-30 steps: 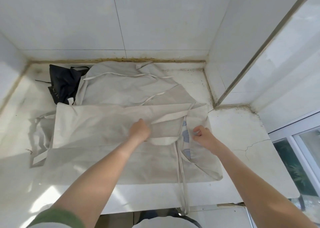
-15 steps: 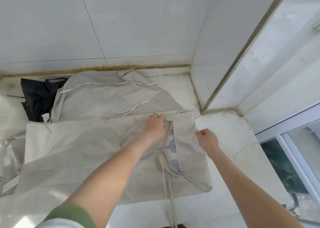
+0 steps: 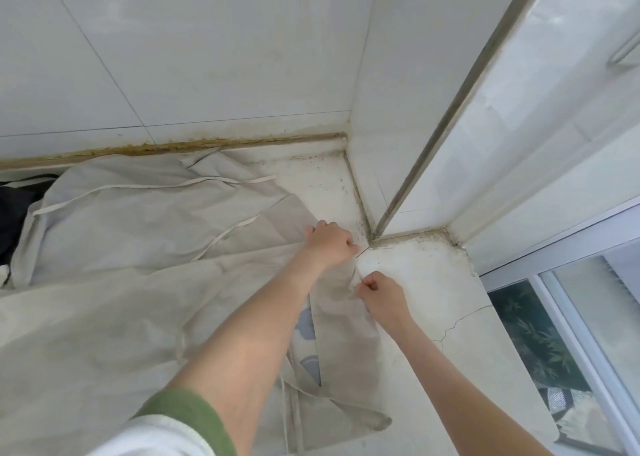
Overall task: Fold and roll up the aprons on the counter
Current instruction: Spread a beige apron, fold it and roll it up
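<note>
At the far left a dark cloth (image 3: 14,213) peeks out. Next to it a pale apron (image 3: 145,220) lies spread at the back of the counter (image 3: 426,282), its ties loose on top. A second apron (image 3: 86,334) lies flat in front, nearer the person. The left hand (image 3: 329,244) is curled tight on this near apron's far right corner. The right hand (image 3: 381,298) pinches its right edge, just nearer. This looks like the folding step. Next, both hands likely need to lift that edge together and carry it left, keeping it straight.
</note>
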A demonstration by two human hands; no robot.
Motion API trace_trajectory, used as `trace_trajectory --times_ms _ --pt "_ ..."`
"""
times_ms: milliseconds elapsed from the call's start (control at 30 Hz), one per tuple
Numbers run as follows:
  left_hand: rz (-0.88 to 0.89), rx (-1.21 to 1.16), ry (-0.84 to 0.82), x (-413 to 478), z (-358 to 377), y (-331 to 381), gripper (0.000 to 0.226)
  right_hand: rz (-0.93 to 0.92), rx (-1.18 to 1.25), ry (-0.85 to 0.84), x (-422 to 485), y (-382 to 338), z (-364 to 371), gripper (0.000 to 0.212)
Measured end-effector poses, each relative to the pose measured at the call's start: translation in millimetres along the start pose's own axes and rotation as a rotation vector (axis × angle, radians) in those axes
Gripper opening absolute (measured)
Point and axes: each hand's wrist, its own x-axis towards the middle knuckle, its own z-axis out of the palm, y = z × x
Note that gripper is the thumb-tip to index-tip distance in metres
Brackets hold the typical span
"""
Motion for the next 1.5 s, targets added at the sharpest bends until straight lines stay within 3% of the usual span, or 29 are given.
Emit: trace_trajectory --times_ms 200,300,400,500,600,667,767,933,1067,1167,1267,1500 --pt "-0.107 -0.244 0.109 10 1 -11 0.034 -0.008 0.022 0.106 3 5 2 0.018" --pt "-0.059 -0.364 0.211 9 12 -11 0.018 -0.066 -0.070 0.158 5 11 2 0.015" --pt "0.017 -0.236 0.451 -3 31 -8 0.028 -0.174 -0.135 0.220 5 17 -2 0.005" --pt "0.270 -0.067 0.577 -26 51 -15 0.040 -0.451 -0.393 0.351 6 24 -5 0.027" --pt "0.442 0.131 0.278 -52 83 -30 0.062 -0.571 -0.632 0.280 -5 36 0 0.043" --pt "0.418 0.232 0.109 -62 94 -37 0.070 -0.573 -0.721 0.203 -15 47 6 0.047" --pt "0.383 0.293 0.067 -59 93 -36 0.064 -0.528 -0.787 0.164 -23 58 6 0.052" --pt "0.322 0.187 0.103 -68 85 -39 0.063 -0.506 -0.753 0.232 -50 67 -3 0.056" --pt "0.316 0.212 0.124 -84 84 -43 0.065 -0.340 -0.668 0.230 -71 72 -10 0.034" --pt "0.284 0.231 0.050 -95 85 -48 0.071 -0.111 -0.542 0.108 -81 68 -14 0.016" --pt "0.282 0.251 -0.026 -104 85 -49 0.076 0.001 -0.428 0.055 -89 65 -15 0.005" --pt "0.226 0.291 -0.083 -116 89 -38 0.084 0.042 -0.195 0.082 -94 61 -23 0.009"
